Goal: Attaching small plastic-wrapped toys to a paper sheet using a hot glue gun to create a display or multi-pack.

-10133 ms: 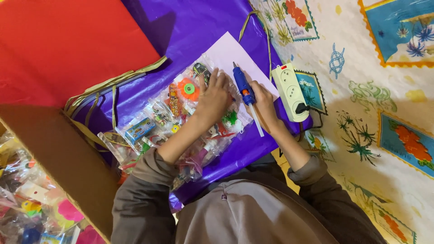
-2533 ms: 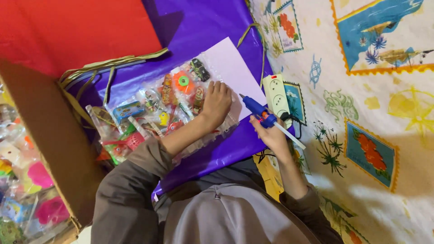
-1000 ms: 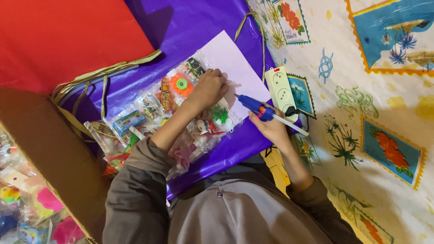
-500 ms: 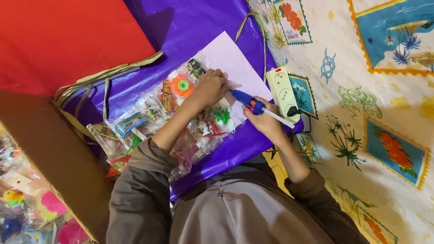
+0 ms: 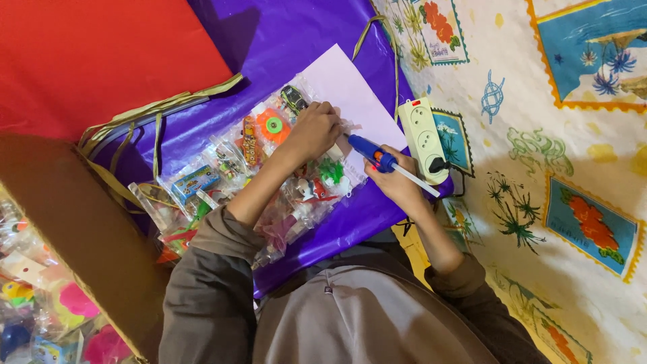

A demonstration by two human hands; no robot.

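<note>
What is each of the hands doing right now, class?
Left hand: pressed down on the clear packets of small toys, fingers curled, gripping nothing that shows.
Right hand: closed around the blue glue gun.

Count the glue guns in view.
1: a blue glue gun in the right hand, its nozzle toward the left hand on the toy packets. Others may be hidden.
</note>
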